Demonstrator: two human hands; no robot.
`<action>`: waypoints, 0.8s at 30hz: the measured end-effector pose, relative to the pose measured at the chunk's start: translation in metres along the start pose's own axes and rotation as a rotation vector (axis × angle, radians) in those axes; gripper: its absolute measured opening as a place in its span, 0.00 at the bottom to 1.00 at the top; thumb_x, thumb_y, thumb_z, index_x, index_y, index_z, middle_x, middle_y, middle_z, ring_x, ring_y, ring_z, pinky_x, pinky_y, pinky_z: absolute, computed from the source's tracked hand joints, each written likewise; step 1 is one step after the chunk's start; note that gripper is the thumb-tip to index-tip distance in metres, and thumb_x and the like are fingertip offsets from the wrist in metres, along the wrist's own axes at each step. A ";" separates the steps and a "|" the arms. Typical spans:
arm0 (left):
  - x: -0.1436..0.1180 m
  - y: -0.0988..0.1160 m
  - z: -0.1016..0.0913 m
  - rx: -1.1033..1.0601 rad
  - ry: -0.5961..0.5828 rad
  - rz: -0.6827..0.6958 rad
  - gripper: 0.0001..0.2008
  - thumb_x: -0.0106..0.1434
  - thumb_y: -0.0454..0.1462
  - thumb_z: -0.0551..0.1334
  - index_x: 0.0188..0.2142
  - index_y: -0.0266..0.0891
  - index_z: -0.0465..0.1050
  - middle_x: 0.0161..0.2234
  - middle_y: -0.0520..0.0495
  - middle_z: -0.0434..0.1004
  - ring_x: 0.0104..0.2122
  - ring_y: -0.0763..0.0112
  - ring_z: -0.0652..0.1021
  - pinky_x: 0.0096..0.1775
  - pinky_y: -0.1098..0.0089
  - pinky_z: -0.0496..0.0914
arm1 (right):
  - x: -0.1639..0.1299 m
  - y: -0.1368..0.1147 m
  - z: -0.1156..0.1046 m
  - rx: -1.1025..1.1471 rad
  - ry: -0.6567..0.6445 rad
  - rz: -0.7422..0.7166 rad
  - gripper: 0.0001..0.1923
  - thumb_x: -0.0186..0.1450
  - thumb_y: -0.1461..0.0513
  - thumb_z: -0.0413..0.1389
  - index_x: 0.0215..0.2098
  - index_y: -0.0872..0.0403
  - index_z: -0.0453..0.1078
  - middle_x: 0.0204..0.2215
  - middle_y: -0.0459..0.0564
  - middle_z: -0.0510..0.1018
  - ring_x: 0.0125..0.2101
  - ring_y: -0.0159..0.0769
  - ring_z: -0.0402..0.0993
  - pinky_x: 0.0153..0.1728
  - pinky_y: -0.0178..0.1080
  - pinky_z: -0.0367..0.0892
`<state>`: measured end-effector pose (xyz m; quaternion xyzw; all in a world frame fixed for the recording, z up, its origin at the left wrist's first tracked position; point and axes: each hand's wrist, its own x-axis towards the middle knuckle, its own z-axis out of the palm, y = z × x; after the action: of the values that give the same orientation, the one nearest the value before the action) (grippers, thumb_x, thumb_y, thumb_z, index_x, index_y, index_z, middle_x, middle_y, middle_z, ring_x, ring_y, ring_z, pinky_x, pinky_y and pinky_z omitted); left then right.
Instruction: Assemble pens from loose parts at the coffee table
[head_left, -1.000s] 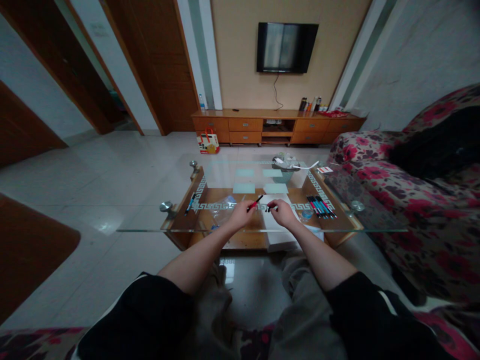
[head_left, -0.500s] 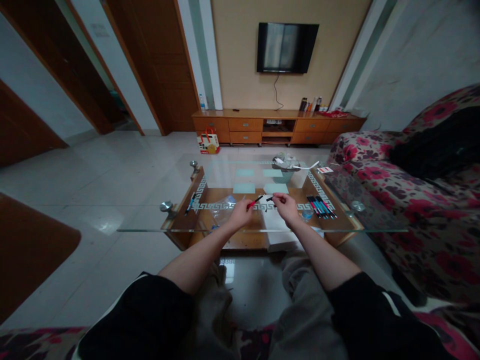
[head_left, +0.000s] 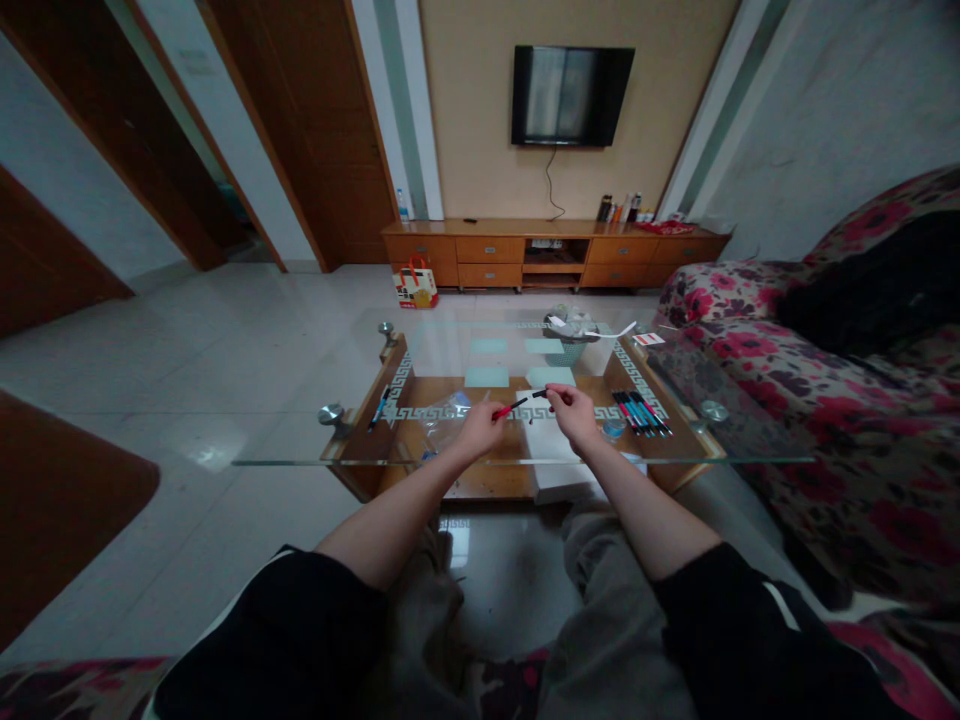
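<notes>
Above the glass coffee table (head_left: 289,440), my left hand (head_left: 482,430) is closed around a red pen (head_left: 510,409), its black end pointing right. My right hand (head_left: 574,415) pinches a small black piece that looks like a pen cap (head_left: 538,393). The two black ends are very close together, and I cannot tell whether they touch. To the right of my right hand lies a row of several pens (head_left: 641,413), blue, red and black. On the left side, a few blue and black pens (head_left: 379,408) lie together.
Under the glass are a clear plastic bag (head_left: 442,425) and a white box (head_left: 559,480). A basket (head_left: 571,352) with crumpled plastic stands at the far side, near a white strip and a card (head_left: 649,339). A floral sofa (head_left: 750,385) is on the right.
The pen's black end has dipped slightly, and the cap in my right hand has changed its tilt. The view has shifted a little; the piles of pens are unchanged.
</notes>
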<state>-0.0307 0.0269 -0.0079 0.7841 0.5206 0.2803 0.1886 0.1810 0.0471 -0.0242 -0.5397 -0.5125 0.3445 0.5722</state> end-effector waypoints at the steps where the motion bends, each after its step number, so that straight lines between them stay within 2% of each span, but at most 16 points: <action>1: 0.000 0.000 0.000 0.002 0.000 -0.007 0.10 0.65 0.35 0.57 0.33 0.36 0.78 0.30 0.46 0.79 0.30 0.69 0.73 0.32 0.72 0.61 | 0.000 0.000 0.000 0.006 -0.001 -0.006 0.21 0.58 0.52 0.60 0.42 0.59 0.77 0.34 0.55 0.82 0.29 0.36 0.73 0.30 0.38 0.70; 9: -0.001 0.001 -0.001 0.022 -0.001 -0.003 0.11 0.64 0.35 0.58 0.33 0.36 0.79 0.30 0.46 0.79 0.31 0.68 0.74 0.32 0.73 0.62 | -0.001 -0.001 0.000 -0.034 -0.032 -0.057 0.19 0.59 0.52 0.60 0.42 0.57 0.77 0.35 0.54 0.82 0.31 0.37 0.75 0.35 0.39 0.70; 24: -0.001 0.002 -0.002 0.029 -0.001 -0.009 0.11 0.64 0.34 0.57 0.33 0.36 0.80 0.30 0.45 0.80 0.30 0.68 0.74 0.32 0.72 0.63 | -0.005 -0.006 0.000 -0.048 -0.068 -0.076 0.18 0.60 0.52 0.60 0.41 0.57 0.77 0.34 0.54 0.82 0.31 0.38 0.75 0.34 0.39 0.70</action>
<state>-0.0306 0.0255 -0.0055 0.7847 0.5279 0.2715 0.1785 0.1789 0.0414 -0.0190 -0.5214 -0.5599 0.3284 0.5539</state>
